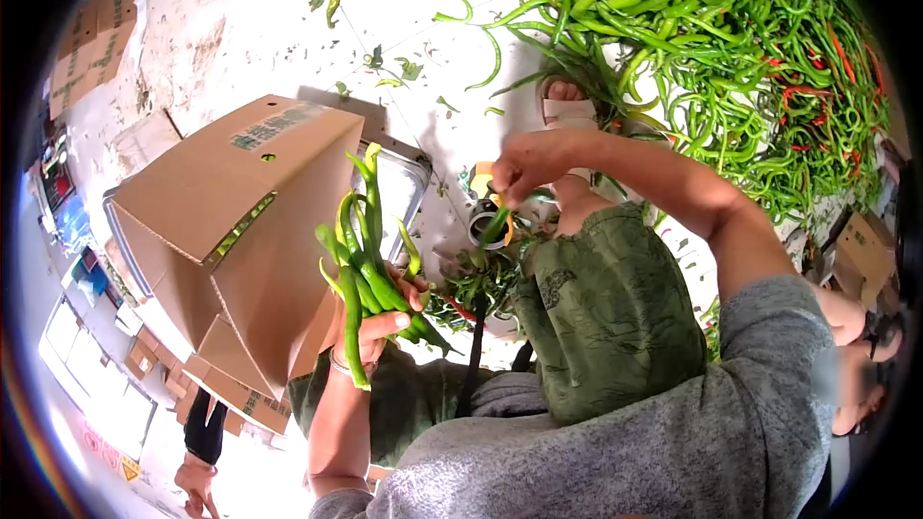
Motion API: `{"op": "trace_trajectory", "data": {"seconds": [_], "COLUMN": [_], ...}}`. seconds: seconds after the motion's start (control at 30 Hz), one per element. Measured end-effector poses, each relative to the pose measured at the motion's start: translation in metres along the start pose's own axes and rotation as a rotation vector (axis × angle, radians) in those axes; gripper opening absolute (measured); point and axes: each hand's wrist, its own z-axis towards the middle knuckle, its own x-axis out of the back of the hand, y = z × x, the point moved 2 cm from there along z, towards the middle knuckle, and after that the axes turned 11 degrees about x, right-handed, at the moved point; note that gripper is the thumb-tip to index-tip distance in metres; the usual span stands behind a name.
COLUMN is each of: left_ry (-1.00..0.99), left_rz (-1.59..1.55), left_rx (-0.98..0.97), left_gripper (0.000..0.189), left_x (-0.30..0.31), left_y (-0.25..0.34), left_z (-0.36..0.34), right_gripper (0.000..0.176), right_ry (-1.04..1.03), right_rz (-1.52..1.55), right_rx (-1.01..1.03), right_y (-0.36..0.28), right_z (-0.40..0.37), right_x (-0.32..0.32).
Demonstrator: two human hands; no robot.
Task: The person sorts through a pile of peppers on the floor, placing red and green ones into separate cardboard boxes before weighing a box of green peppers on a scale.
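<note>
My left hand (377, 332) is wrapped round a bunch of long green chili peppers (361, 264), which stick up past the fingers and hang below them. It is beside the open-topped side of a cardboard box (240, 173). My right hand (534, 165) is closed in a pinch over a single green chili pepper (495, 228). Directly beneath that pepper lies a round grey and orange object (478, 219) resembling a tape roll or dispenser; its kind is not certain. More peppers (481, 290) lie on the floor between my legs.
A large heap of green chili peppers (692, 29), with some red ones, covers the floor at upper right. Torn leaves are scattered on the pale floor (394, 0). Flattened cardboard (96, 34) lies at far left. Another person's hand (197, 481) shows at lower left.
</note>
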Motion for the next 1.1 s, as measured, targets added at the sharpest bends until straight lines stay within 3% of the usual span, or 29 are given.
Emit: {"op": "trace_trajectory", "data": {"seconds": [0.07, 0.1, 0.13, 0.2, 0.3, 0.4, 0.53, 0.6, 0.63, 0.67, 0.73, 0.8, 0.87, 0.9, 1.0, 1.1], "left_ry": [0.022, 0.003, -0.026, -0.081, -0.161, -0.103, -0.122, -0.152, -0.145, -0.138, -0.126, -0.126, -0.119, -0.11, -0.124, -0.152], "left_rz": [-0.038, -0.045, -0.04, -0.026, -0.049, -0.061, -0.115, -0.104, -0.114, -0.116, -0.119, -0.15, -0.212, -0.257, -0.328, -0.348], "left_rx": [0.022, 0.021, 0.015, -0.004, -0.009, -0.022, -0.033, -0.05, -0.046, -0.054, -0.068, -0.084, -0.106, -0.123, -0.128, -0.11], "left_gripper": [0.051, 0.049, 0.049, 0.049, 0.052, 0.053, 0.053, 0.052, 0.051, 0.051, 0.05, 0.049, 0.047, 0.045, 0.047, 0.051], "left_x": [0.0, -0.003, -0.006, -0.008, -0.002, -0.003, 0.001, 0.004, 0.002, 0.002, 0.003, 0.0, -0.001, -0.001, 0.003, 0.005], "left_y": [-0.01, -0.009, -0.008, -0.007, -0.008, -0.002, -0.005, -0.005, -0.001, -0.001, 0.0, 0.004, 0.003, 0.003, 0.0, -0.001], "left_z": [0.006, 0.008, 0.009, 0.013, 0.014, 0.011, 0.009, 0.009, 0.007, 0.007, 0.006, 0.006, 0.006, 0.008, 0.005, 0.003], "right_gripper": [0.012, 0.009, 0.005, 0.007, 0.01, 0.012, 0.01, 0.016, 0.027, 0.034, 0.027, 0.021, 0.02, 0.019, 0.021, 0.025], "right_ry": [0.512, 0.713, 1.067, 1.092, 0.718, 0.939, 1.172, 1.33, 1.372, 1.392, 1.302, 1.047, 0.761, 0.662, 0.702, 0.897], "right_rz": [0.008, -0.348, -0.612, -0.969, -1.139, -1.044, -0.877, 0.21, 0.191, -0.022, -0.699, -0.797, -1.042, -1.029, -1.009, -0.817], "right_rx": [0.086, 0.021, 0.027, -0.338, -0.407, -0.14, 0.365, 0.339, 0.231, -0.057, -0.27, -0.617, -0.783, -0.834, -0.735, -0.667], "right_y": [0.031, 0.057, 0.059, 0.067, 0.091, 0.058, 0.007, -0.02, -0.031, -0.029, 0.002, 0.032, 0.053, 0.061, 0.056, 0.037], "right_z": [0.003, 0.004, -0.006, -0.017, -0.029, -0.032, -0.036, -0.036, -0.038, -0.038, -0.026, -0.006, 0.008, 0.014, 0.017, 0.004], "right_x": [-0.001, 0.009, 0.011, 0.033, 0.036, 0.048, 0.094, 0.123, 0.134, 0.15, 0.175, 0.183, 0.165, 0.161, 0.159, 0.171]}}
